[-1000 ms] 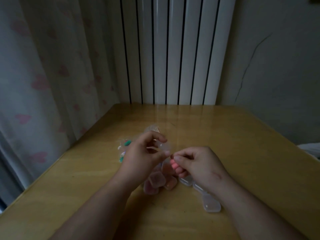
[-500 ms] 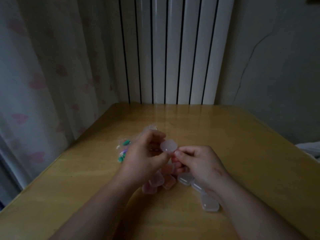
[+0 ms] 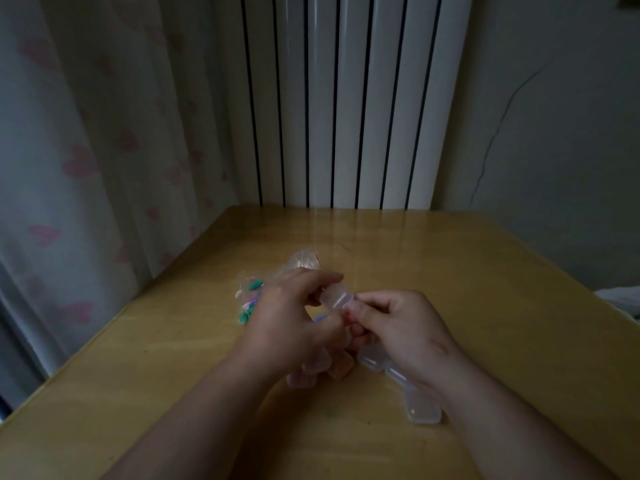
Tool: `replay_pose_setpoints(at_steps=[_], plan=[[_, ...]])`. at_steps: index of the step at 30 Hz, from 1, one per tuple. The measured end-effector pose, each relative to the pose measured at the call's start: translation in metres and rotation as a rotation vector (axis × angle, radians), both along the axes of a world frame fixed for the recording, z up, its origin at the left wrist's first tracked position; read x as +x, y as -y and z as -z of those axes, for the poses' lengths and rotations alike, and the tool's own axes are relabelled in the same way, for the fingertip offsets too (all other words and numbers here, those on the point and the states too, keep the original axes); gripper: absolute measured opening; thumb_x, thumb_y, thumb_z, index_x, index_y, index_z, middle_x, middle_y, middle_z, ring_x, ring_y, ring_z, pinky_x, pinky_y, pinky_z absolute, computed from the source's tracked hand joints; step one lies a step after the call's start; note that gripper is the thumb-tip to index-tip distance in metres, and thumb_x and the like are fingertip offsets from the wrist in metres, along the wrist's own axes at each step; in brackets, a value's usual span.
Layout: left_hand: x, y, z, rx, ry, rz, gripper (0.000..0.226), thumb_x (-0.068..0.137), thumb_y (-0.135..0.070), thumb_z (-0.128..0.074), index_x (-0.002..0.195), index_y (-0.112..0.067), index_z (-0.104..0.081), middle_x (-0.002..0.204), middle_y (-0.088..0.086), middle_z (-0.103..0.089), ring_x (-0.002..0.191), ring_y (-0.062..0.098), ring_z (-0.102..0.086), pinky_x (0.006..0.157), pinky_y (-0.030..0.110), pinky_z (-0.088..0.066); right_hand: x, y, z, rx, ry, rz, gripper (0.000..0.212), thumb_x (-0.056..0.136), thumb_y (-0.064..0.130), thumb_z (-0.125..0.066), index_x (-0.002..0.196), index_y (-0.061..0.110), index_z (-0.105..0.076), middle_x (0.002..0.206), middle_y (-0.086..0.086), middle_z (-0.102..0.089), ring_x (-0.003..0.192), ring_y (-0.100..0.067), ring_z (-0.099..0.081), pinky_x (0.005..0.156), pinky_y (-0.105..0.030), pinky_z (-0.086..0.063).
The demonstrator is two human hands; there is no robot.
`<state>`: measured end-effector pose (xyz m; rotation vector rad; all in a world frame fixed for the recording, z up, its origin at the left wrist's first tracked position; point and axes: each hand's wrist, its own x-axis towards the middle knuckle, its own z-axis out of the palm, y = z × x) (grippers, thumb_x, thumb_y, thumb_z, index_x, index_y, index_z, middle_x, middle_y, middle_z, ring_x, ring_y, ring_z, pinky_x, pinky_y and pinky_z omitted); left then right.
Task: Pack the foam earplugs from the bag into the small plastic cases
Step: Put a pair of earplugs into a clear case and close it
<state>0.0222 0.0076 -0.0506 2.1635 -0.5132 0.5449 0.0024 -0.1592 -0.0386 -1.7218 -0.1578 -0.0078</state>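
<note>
Case (image 3: 336,296) pinched btwn left hand (image 3: 294,323) & right hand (image 3: 405,327).

A small clear case (image 3: 336,296) is being held at frame centre. The clear bag (image 3: 298,263) of green and pink earplugs (image 3: 255,283) is lying just left. More cases (image 3: 424,409) are lying scattered below centre.

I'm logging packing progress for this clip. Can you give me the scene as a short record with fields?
held case: clear, raised above the table, between both hands
left hand: grips the held case
right hand: pinches its near edge
bag: on the table, left of the hands, coloured earplugs inside
loose cases: on the table beneath the hands
</note>
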Motion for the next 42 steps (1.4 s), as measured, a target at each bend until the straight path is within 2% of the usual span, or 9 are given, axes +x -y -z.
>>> replay_pose_setpoints(at_steps=[6, 12, 17, 21, 24, 27, 32, 38, 42], plan=[[0.001, 0.0, 0.002, 0.081, -0.023, -0.012, 0.059, 0.068, -0.054, -0.06, 0.122, -0.031, -0.065, 0.105, -0.017, -0.064, 0.094, -0.002, -0.064, 0.081, 0.027, -0.058, -0.001, 0.0, 0.001, -0.071, -0.004, 0.003, 0.015, 0.093, 0.017, -0.063, 0.093, 0.014, -0.077, 0.071, -0.002, -0.072, 0.067, -0.012, -0.068, 0.071, -0.028, -0.058], [0.004, 0.001, 0.005, 0.04, -0.083, 0.027, 0.057, 0.07, -0.053, -0.058, 0.124, -0.036, -0.061, 0.101, -0.016, -0.065, 0.093, 0.0, -0.065, 0.08, 0.029, -0.059, 0.0, -0.004, -0.001, -0.058, -0.025, 0.081, 0.012, 0.089, 0.019, -0.067, 0.087, 0.013, -0.077, 0.065, 0.001, -0.071, 0.06, -0.01, -0.067, 0.063, -0.027, -0.056], [0.008, 0.004, 0.004, 0.082, -0.038, 0.077, 0.046, 0.075, -0.042, -0.054, 0.121, -0.048, -0.057, 0.108, -0.015, -0.059, 0.097, 0.003, -0.063, 0.08, 0.031, -0.058, -0.001, -0.004, -0.003, -0.076, -0.006, 0.125, 0.014, 0.087, 0.017, -0.067, 0.078, 0.014, -0.077, 0.071, -0.007, -0.074, 0.059, -0.013, -0.066, 0.061, -0.029, -0.055], [0.008, 0.001, 0.004, -0.125, -0.084, 0.092, 0.02, 0.086, -0.02, -0.07, 0.097, -0.032, -0.058, 0.093, -0.011, -0.062, 0.086, 0.002, -0.064, 0.074, 0.029, -0.056, 0.003, 0.001, 0.001, -0.05, -0.024, 0.11, 0.012, 0.091, 0.014, -0.065, 0.086, 0.018, -0.075, 0.071, -0.004, -0.073, 0.066, -0.017, -0.066, 0.072, -0.036, -0.059], [0.008, 0.001, 0.004, -0.185, -0.055, 0.102, 0.027, 0.082, -0.013, -0.076, 0.091, -0.028, -0.054, 0.081, -0.009, -0.055, 0.072, 0.003, -0.056, 0.067, 0.017, -0.045, 0.005, 0.002, 0.004, -0.004, -0.117, 0.007, 0.016, 0.095, 0.008, -0.058, 0.092, 0.006, -0.073, 0.064, 0.0, -0.065, 0.06, -0.012, -0.058, 0.063, -0.029, -0.054], [0.009, 0.003, 0.006, -0.184, -0.06, 0.112, 0.025, 0.079, -0.027, -0.076, 0.094, -0.038, -0.059, 0.09, -0.009, -0.062, 0.086, 0.008, -0.064, 0.076, 0.025, -0.053, 0.004, 0.001, 0.003, 0.144, -0.167, -0.068, 0.018, 0.096, 0.006, -0.055, 0.091, 0.002, -0.071, 0.065, -0.004, -0.06, 0.059, -0.011, -0.055, 0.059, -0.024, -0.048], [0.006, 0.0, 0.002, -0.14, -0.068, 0.095, 0.029, 0.078, -0.011, -0.078, 0.088, -0.034, -0.063, 0.085, -0.012, -0.064, 0.084, 0.002, -0.064, 0.075, 0.017, -0.05, 0.005, 0.002, 0.003, 0.219, -0.163, -0.05, 0.017, 0.095, 0.006, -0.056, 0.088, 0.0, -0.071, 0.069, -0.007, -0.061, 0.059, -0.011, -0.055, 0.058, -0.024, -0.047], [0.004, 0.0, 0.001, -0.001, -0.036, 0.027, 0.029, 0.074, -0.029, -0.079, 0.09, -0.04, -0.059, 0.1, -0.011, -0.066, 0.096, 0.003, -0.066, 0.084, 0.031, -0.059, 0.008, 0.002, 0.008, 0.125, -0.135, -0.051, 0.02, 0.094, 0.011, -0.061, 0.079, 0.01, -0.074, 0.068, -0.004, -0.062, 0.06, -0.011, -0.055, 0.058, -0.025, -0.047], [0.001, 0.002, -0.001, -0.03, -0.039, 0.026, 0.02, 0.072, -0.044, -0.067, 0.085, -0.043, -0.053, 0.087, -0.013, -0.067, 0.086, -0.002, -0.066, 0.075, 0.026, -0.059, 0.004, 0.0, 0.003, 0.003, -0.077, -0.017, 0.023, 0.093, 0.017, -0.062, 0.075, 0.013, -0.074, 0.062, 0.0, -0.06, 0.058, -0.011, -0.054, 0.059, -0.027, -0.047]])
